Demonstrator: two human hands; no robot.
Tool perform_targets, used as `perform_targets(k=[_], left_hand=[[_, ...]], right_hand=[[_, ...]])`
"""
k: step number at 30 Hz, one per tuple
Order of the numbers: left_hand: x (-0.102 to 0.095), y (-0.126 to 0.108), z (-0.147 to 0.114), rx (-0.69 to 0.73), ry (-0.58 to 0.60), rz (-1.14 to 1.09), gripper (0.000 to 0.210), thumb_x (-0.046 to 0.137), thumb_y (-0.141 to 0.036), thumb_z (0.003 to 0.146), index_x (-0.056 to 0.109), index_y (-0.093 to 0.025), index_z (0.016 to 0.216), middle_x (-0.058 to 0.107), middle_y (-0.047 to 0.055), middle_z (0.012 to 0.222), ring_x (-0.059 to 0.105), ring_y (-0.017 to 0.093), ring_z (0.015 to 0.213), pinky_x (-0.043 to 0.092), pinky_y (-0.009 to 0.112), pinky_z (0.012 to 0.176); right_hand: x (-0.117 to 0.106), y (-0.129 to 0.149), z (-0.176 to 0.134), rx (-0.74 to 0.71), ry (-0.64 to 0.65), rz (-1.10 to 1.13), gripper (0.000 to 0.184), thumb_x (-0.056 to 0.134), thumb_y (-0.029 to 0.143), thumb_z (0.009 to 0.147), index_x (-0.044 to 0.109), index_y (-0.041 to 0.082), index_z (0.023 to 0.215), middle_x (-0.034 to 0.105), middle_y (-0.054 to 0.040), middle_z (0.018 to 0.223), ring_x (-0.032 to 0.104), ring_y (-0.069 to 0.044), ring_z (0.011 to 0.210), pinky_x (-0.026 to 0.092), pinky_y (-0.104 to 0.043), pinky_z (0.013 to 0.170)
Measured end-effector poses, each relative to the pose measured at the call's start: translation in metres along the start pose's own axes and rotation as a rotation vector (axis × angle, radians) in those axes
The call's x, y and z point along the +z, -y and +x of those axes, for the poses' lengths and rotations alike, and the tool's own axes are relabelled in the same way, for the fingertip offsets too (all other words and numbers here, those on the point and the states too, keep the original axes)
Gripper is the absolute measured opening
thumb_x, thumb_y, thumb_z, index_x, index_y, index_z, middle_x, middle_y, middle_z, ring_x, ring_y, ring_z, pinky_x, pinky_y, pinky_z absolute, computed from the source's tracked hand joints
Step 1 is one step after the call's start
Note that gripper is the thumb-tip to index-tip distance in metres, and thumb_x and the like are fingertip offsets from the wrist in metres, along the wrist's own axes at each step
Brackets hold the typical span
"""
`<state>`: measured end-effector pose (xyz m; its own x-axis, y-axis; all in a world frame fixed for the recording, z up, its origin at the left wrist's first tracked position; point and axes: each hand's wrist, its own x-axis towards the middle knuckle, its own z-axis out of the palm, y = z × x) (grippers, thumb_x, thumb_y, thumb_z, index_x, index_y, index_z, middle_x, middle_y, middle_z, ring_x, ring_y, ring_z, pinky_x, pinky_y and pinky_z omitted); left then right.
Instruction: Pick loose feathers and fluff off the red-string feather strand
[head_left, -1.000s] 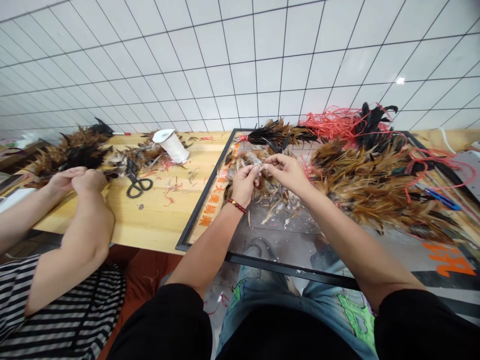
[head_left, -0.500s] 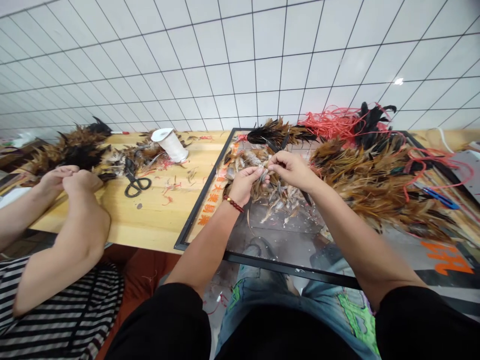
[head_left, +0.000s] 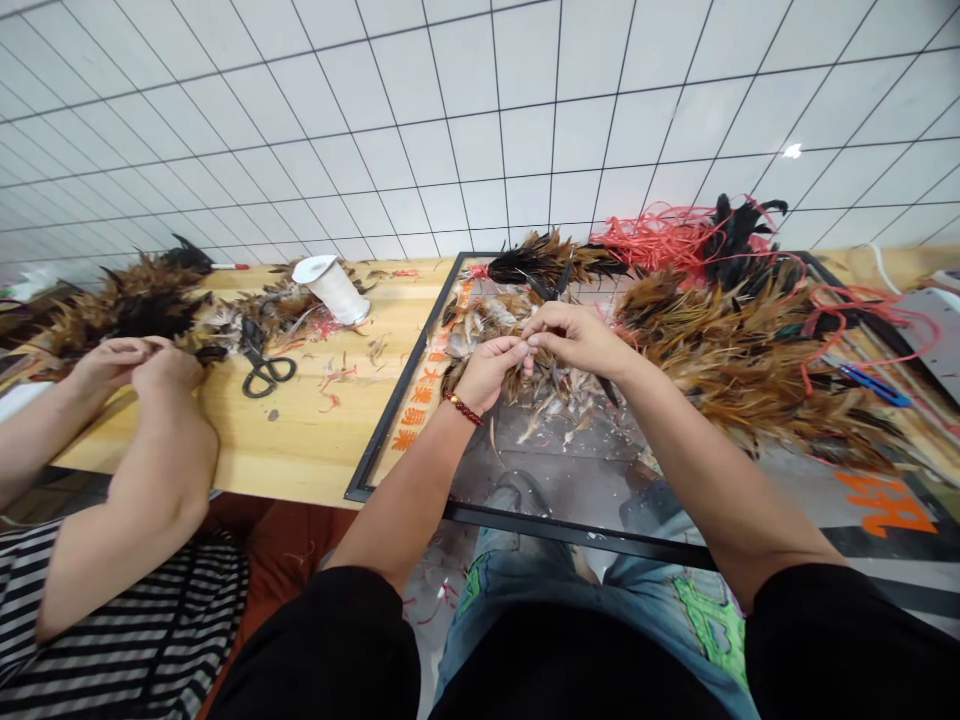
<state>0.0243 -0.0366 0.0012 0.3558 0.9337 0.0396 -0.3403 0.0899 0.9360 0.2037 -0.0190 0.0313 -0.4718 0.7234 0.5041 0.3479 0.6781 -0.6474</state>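
Note:
My left hand (head_left: 491, 372), with a beaded bracelet at its wrist, pinches thumb against fingers. Its fingertips meet those of my right hand (head_left: 574, 336), which is closed in a pinch as well. Whatever lies between the fingertips is too small to make out. Under and around both hands is a heap of loose pale and brown feathers (head_left: 559, 400), spread on a black-framed glass panel (head_left: 555, 460). Behind them lies a bundle of dark feathers (head_left: 536, 262) tied at its left end with red string. A large pile of long golden-brown feathers (head_left: 720, 340) sits right of my right hand.
Tangled red plastic string (head_left: 660, 238) lies by the tiled wall. A blue-handled cutter (head_left: 874, 384) rests at right. Left on the wooden table (head_left: 322, 440) are black scissors (head_left: 268, 374), a white spool (head_left: 334, 288) and more feathers (head_left: 135, 300), near a co-worker's hands (head_left: 142, 362).
My hands stay together at nearly the same spot. The right fingers have turned slightly downward over the left fingertips, and the greyish feather tuft seen at them before no longer shows.

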Motion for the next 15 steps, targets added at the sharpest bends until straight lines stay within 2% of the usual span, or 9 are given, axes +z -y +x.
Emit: perform_targets(k=[3, 6, 8, 11, 13, 15], left_hand=[[-0.001, 0.000, 0.000, -0.008, 0.041, 0.008, 0.028, 0.086, -0.033, 0.070, 0.070, -0.010, 0.070, 0.063, 0.001, 0.059, 0.057, 0.008, 0.052, 0.046, 0.021, 0.055], [-0.002, 0.000, 0.001, -0.032, -0.006, -0.007, 0.022, 0.082, -0.029, 0.076, 0.071, -0.010, 0.073, 0.060, -0.001, 0.056, 0.055, 0.007, 0.050, 0.045, 0.020, 0.053], [-0.003, 0.000, 0.002, -0.034, -0.076, -0.052, 0.018, 0.080, -0.025, 0.078, 0.069, -0.011, 0.073, 0.058, -0.002, 0.055, 0.054, 0.007, 0.049, 0.044, 0.020, 0.052], [-0.004, -0.002, 0.004, -0.029, -0.141, -0.121, 0.016, 0.077, -0.022, 0.080, 0.067, -0.011, 0.072, 0.057, -0.003, 0.055, 0.053, 0.007, 0.049, 0.044, 0.019, 0.051], [-0.004, -0.003, 0.004, -0.035, -0.148, -0.150, 0.017, 0.076, -0.022, 0.081, 0.066, -0.011, 0.073, 0.056, -0.003, 0.056, 0.053, 0.007, 0.049, 0.045, 0.019, 0.051], [-0.004, -0.004, 0.004, -0.040, -0.146, -0.169, 0.017, 0.076, -0.022, 0.082, 0.065, -0.012, 0.074, 0.056, -0.003, 0.056, 0.054, 0.006, 0.050, 0.045, 0.019, 0.051]], right_hand=[[-0.001, 0.004, 0.001, 0.016, -0.013, -0.043, 0.010, 0.061, 0.020, 0.084, 0.069, 0.018, 0.080, 0.066, -0.0031, 0.080, 0.060, -0.015, 0.077, 0.046, -0.030, 0.076], [-0.007, 0.011, 0.001, 0.123, 0.001, -0.207, 0.009, 0.062, 0.018, 0.082, 0.070, 0.017, 0.080, 0.068, -0.0041, 0.082, 0.059, -0.015, 0.076, 0.043, -0.028, 0.074], [-0.013, 0.014, 0.000, 0.251, 0.131, -0.383, 0.008, 0.064, 0.015, 0.079, 0.071, 0.018, 0.077, 0.070, -0.0046, 0.083, 0.060, -0.016, 0.077, 0.041, -0.029, 0.073], [-0.017, 0.015, -0.001, 0.457, 0.418, -0.583, 0.006, 0.069, 0.020, 0.077, 0.071, 0.019, 0.072, 0.071, -0.0050, 0.077, 0.061, -0.019, 0.075, 0.036, -0.030, 0.066], [-0.014, 0.013, -0.002, 0.537, 0.470, -0.614, 0.015, 0.072, 0.034, 0.079, 0.073, 0.019, 0.076, 0.072, -0.0063, 0.078, 0.062, -0.020, 0.075, 0.035, -0.030, 0.062], [-0.010, 0.011, -0.002, 0.548, 0.440, -0.598, 0.019, 0.071, 0.038, 0.081, 0.074, 0.019, 0.081, 0.073, -0.0071, 0.081, 0.063, -0.021, 0.077, 0.036, -0.030, 0.062]])
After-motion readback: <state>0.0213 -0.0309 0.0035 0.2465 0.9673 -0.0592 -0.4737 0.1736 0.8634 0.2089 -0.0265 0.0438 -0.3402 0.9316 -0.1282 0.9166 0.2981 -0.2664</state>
